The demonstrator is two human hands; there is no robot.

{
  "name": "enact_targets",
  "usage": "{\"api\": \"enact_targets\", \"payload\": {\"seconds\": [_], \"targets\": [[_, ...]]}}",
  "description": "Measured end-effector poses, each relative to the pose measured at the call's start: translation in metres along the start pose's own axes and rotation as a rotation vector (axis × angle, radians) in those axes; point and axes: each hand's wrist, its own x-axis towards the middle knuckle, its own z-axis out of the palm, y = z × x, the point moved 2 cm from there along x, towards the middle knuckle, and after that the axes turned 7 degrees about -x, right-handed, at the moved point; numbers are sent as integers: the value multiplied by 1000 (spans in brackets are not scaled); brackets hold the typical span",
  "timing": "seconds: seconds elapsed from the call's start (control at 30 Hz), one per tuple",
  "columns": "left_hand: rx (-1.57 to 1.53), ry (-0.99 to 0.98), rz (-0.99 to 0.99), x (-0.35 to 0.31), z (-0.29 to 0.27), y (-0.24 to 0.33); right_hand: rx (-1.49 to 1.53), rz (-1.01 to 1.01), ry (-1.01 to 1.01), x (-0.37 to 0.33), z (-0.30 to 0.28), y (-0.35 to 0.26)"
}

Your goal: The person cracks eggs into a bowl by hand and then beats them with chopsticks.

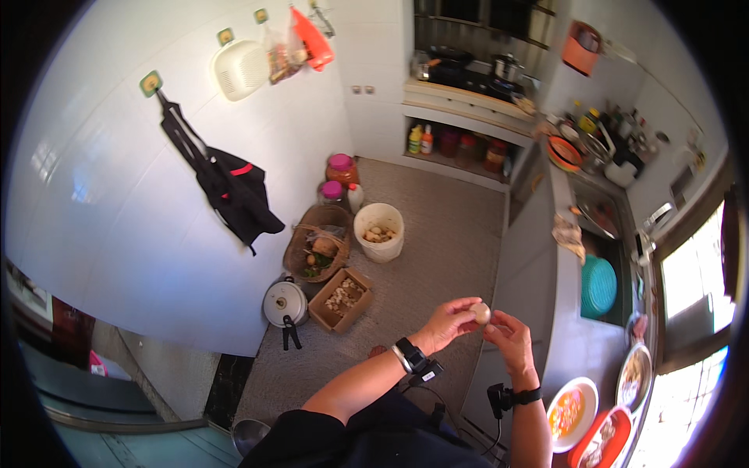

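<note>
My left hand (446, 326) pinches a small round pale-tan thing (480, 313) between thumb and fingertips. It looks like an egg or a mushroom cap; its kind is hard to make out. Right beside it is my right hand (512, 341), its fingertips drawn together at the thing's right edge. Whether those fingers hold a bit of something is too small to see. Both hands are held up in front of my body, above the floor and left of the counter's edge. Dark bands with small devices are strapped around both wrists.
On the floor stand a white bucket (380, 252), a woven basket (294, 261), a cardboard box (338, 322) of small pale pieces and a pressure cooker (282, 303). The right counter bears a white bowl (591, 390), a red basin (622, 425) and a teal basket (598, 286) in the sink.
</note>
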Motion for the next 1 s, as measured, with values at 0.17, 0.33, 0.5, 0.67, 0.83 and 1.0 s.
{"api": "enact_targets", "payload": {"seconds": [0.17, 0.33, 0.5, 0.67, 0.83, 1.0], "targets": [[-11, 146, 301, 55, -91, 120, -375, -19, -12, 76, 67, -15], [351, 618, 101, 113, -212, 240, -528, -41, 114, 114, 76, -29], [497, 571, -19, 157, -188, 220, -672, -4, 514, 133, -39, 5], [551, 349, -141, 196, -128, 162, -760, 122, 743, 152, -124, 7], [640, 123, -146, 246, -41, 140, -836, 115, 786, 201, -180, 26], [767, -114, -70, 328, 31, 112, -942, 108, 753, 277, -238, 51]]}}
